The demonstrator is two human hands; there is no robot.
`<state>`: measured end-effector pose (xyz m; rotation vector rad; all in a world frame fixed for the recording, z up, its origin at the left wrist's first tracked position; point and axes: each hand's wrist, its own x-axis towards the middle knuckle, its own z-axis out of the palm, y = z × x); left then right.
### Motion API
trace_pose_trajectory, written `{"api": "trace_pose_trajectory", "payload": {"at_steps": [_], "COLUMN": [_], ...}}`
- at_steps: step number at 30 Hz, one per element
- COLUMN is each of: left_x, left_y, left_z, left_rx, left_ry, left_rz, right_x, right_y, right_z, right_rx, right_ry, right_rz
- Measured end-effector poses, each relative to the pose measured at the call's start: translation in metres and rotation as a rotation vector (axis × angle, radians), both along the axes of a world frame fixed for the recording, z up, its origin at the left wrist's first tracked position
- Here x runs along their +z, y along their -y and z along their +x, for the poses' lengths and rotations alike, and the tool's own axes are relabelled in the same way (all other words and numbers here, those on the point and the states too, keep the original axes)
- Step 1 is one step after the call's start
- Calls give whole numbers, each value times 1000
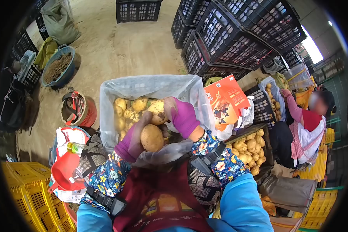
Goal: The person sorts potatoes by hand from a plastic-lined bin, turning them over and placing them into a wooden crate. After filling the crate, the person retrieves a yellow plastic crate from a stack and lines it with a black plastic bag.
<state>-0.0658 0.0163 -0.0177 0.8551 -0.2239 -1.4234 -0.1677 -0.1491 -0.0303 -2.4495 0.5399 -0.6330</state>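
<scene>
Both of my hands wear purple gloves with dirt-greyed fingers, over a crate lined with clear plastic (108, 96). A large round potato (152, 138) rests in my left hand (134, 136), whose fingers are closed around its far side. My right hand (181, 116) grips another potato (157, 113), partly smeared with soil, just beyond the first one. Beneath them, several potatoes (140, 103) lie in the lined crate, some with dirt on the skin. My fingertips on the right are partly hidden behind the potatoes.
An open crate of potatoes (251, 149) stands at my right, beside a red printed box (227, 98). Stacked black crates (232, 38) rise ahead right. A bucket with tools (79, 109) and a red scoop (67, 170) are at left. Another person (307, 127) sits at far right.
</scene>
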Motion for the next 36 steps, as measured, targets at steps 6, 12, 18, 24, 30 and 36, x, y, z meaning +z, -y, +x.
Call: {"api": "trace_pose_trajectory", "payload": {"at_steps": [6, 12, 18, 24, 30, 36], "left_x": [-6, -24, -18, -3, -8, -11], "left_y": [-3, 7, 2, 1, -1, 3], "left_z": [5, 4, 4, 6, 3, 4], "left_rx": [-35, 170, 106, 68, 30, 6], "left_ry": [-42, 271, 184, 20, 27, -109], "left_rz": [3, -91, -39, 61, 85, 85], "right_x": [-7, 23, 14, 13, 5, -19], "right_y": [17, -6, -6, 14, 13, 28], "right_z": [8, 12, 14, 17, 11, 10], "right_rx": [2, 36, 96, 2, 76, 20], "right_ry": [132, -91, -244, -93, -245, -47], "right_rz": [308, 273, -151, 284, 59, 65]}}
